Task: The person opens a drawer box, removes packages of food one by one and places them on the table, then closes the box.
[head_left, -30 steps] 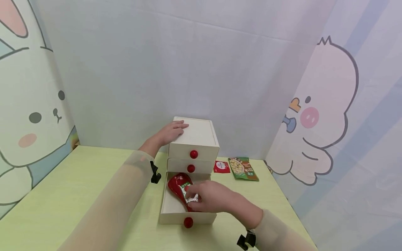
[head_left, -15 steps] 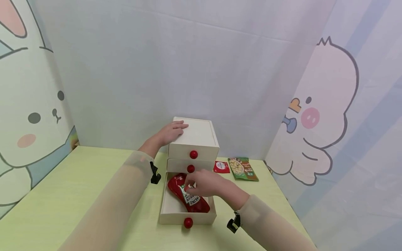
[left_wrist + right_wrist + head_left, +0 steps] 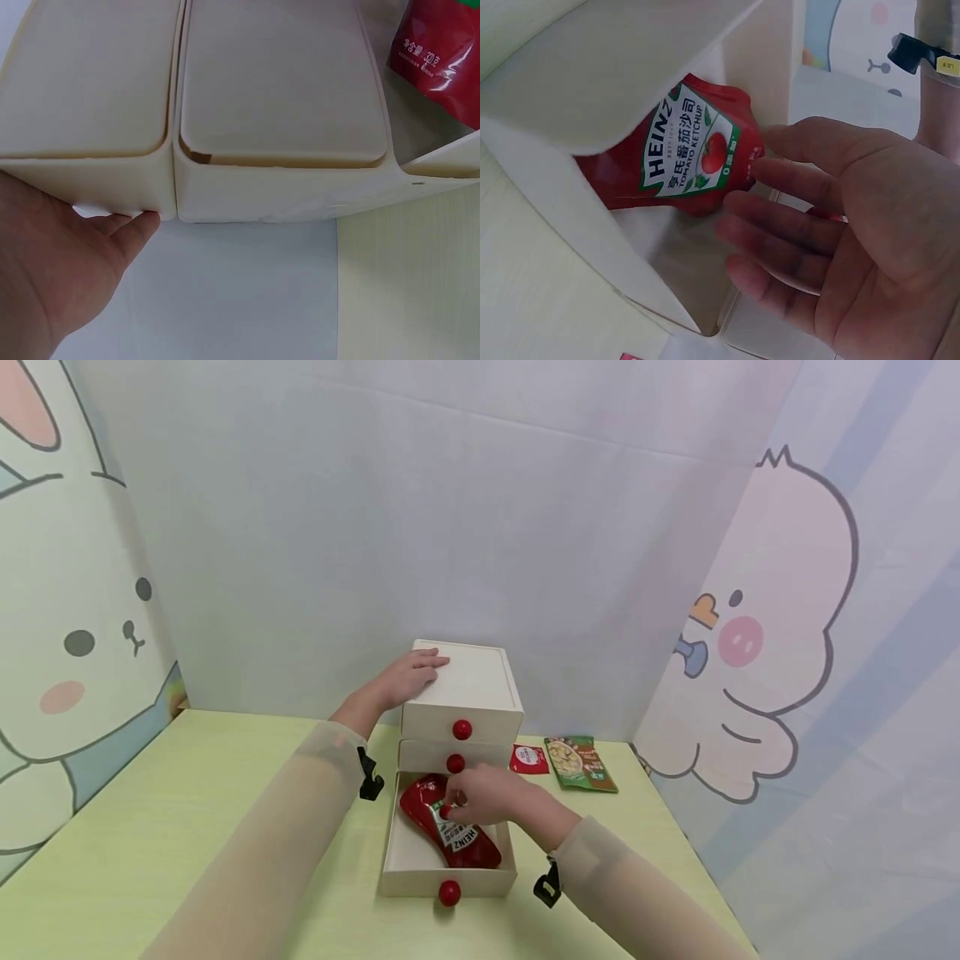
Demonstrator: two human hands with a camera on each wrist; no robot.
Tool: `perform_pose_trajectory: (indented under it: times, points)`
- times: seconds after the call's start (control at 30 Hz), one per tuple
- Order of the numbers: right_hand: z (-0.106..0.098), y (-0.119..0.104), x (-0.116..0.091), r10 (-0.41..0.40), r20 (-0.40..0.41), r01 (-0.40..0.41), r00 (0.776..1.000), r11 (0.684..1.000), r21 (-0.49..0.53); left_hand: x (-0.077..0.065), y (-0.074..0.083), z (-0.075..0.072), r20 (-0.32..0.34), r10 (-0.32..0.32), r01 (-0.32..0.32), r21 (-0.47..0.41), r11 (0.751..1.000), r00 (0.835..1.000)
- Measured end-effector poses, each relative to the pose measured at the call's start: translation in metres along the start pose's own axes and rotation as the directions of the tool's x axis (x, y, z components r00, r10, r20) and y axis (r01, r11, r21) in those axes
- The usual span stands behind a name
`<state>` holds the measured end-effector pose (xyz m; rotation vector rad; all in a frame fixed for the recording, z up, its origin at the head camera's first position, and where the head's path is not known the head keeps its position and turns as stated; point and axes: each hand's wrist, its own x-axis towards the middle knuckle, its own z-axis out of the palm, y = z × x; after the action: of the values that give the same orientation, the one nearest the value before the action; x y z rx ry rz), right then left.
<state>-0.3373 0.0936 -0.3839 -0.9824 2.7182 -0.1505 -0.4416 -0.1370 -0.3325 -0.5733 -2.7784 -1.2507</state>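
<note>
A white three-drawer cabinet (image 3: pixel 472 677) with red knobs stands on the table, its bottom drawer (image 3: pixel 412 882) pulled out. Inside that drawer lies a red Heinz tomato ketchup pouch (image 3: pixel 474 853), label up. My left hand (image 3: pixel 405 678) rests on the cabinet's top left edge; in the left wrist view the same hand (image 3: pixel 67 255) lies against the top section. My right hand (image 3: pixel 491 795) is over the drawer, above the pouch. In the right wrist view its fingers are loosely bent near one end of the ketchup pouch (image 3: pixel 690 146), with nothing gripped.
Right of the cabinet, a small red packet (image 3: pixel 529 759) and a green-brown food packet (image 3: pixel 579 763) lie on the pale yellow-green table (image 3: pixel 225 793). Curtains with cartoon animals hang behind and at both sides.
My right hand has moved up and back from the pouch's near end toward its middle, uncovering the Heinz label. The left hand has stayed in place on the cabinet.
</note>
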Motion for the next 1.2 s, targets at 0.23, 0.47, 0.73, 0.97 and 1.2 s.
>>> perform_pose_trajectory:
  times: [0.23,0.47,0.73,0.97,1.2]
  points:
    - [0.008,0.004,0.011,0.056,0.047,-0.052,0.997,0.996,-0.067,0.000,-0.001,0.000,-0.002,-0.002,0.002,-0.003,1.000,1.000]
    - [0.017,-0.001,0.022,0.134,0.112,-0.117,0.985,0.983,-0.142,-0.001,0.000,0.000,-0.002,-0.009,0.009,-0.010,1.000,1.000]
    - [0.024,-0.010,0.026,0.288,0.155,-0.270,0.945,0.955,-0.125,-0.001,0.000,-0.001,0.007,-0.013,0.013,-0.003,1.000,1.000]
    - [0.029,-0.015,0.026,0.345,0.147,-0.325,0.927,0.935,-0.144,0.000,0.002,-0.001,0.006,-0.007,0.007,0.005,1.000,1.000]
    - [0.036,-0.021,0.022,0.371,0.166,-0.355,0.914,0.927,-0.120,0.000,0.002,-0.001,0.010,-0.017,0.017,0.002,1.000,1.000]
